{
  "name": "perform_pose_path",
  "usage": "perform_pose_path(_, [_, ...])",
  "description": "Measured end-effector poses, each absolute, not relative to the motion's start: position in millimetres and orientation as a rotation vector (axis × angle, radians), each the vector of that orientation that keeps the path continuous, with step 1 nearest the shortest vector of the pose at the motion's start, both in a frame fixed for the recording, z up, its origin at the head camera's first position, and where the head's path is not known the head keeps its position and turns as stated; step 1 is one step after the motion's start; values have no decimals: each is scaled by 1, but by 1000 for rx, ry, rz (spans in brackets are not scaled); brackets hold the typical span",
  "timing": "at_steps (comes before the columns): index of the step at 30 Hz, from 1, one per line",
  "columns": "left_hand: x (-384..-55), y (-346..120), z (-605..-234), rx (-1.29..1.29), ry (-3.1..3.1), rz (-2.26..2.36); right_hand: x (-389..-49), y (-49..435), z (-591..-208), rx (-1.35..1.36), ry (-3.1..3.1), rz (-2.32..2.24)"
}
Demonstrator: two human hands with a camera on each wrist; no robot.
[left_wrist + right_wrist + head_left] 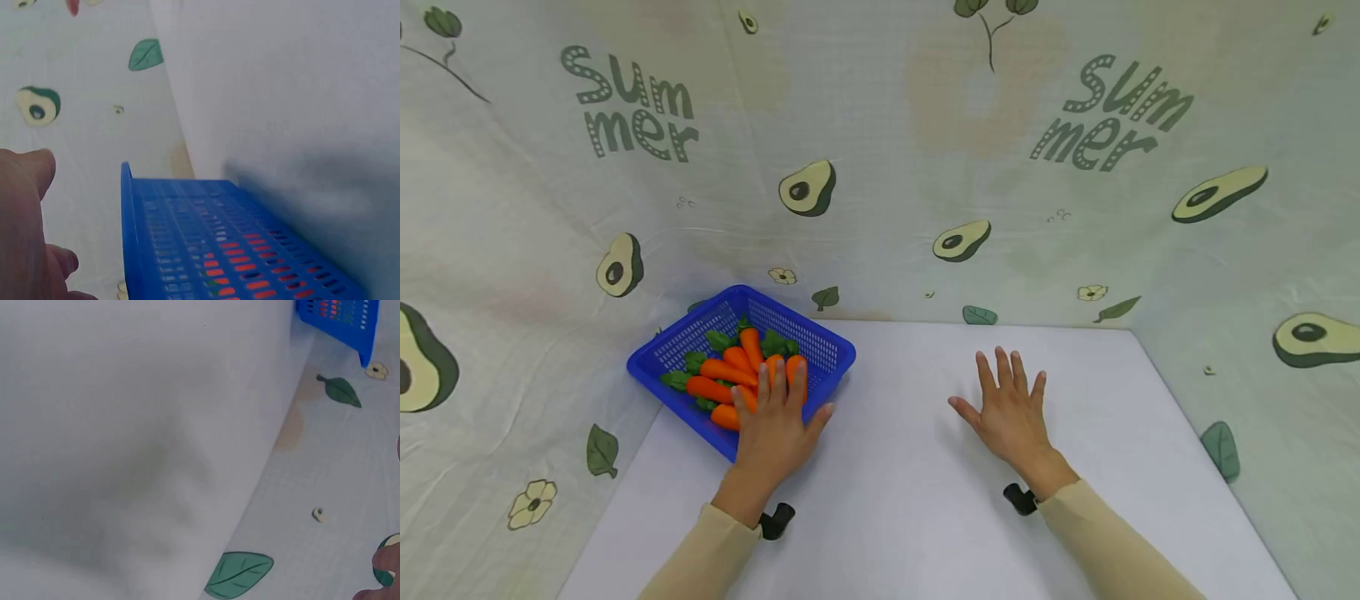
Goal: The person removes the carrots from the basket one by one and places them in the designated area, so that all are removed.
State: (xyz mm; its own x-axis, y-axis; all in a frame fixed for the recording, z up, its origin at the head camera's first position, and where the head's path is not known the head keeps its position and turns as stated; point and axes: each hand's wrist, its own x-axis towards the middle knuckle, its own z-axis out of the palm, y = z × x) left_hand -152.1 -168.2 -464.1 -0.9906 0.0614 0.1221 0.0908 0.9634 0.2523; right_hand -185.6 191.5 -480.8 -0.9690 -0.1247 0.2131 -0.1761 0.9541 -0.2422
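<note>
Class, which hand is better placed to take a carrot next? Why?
Likely the left hand: it hovers over carrots in the blue basket; the right hand is farther away, over the table.

Carrots (728, 372) lie in the basket (820, 354), table (895, 483) beneath it, cloth (880, 133) behind, left hand (775, 442) above its near side, right hand (1011, 421) rightward.

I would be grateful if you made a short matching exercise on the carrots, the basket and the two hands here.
Things:
1. Carrots
2. Basket
3. Left hand
4. Right hand

Colours and places:
A. Outstretched, apart from the basket
B. Orange
C. Outstretched, overlapping the carrots in the head view
D. Blue

Pairs: 1-B, 2-D, 3-C, 4-A
</note>
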Motion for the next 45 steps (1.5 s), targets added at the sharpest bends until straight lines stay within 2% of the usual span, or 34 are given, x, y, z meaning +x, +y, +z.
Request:
perform_pose_path(10, [-128, -210, -467, 214, -2970, -526, -216, 136, -474, 439, -2886, 425])
perform_pose_path(19, [-120, -216, -479, 415, -2972, -629, -249, 87, -491, 632, -2951, 458])
perform_pose_path(29, [-112, -220, -481, 197, -2991, -495, -259, 74, -475, 638, -2935, 652])
perform_pose_path(38, [-112, -228, -478, -34, -3072, -525, -254, 80, -463, 672, -2952, 768])
perform_pose_path(45, [-112, -218, -483, -274, -3132, -541, -242, 92, -460, 713, -2983, 867])
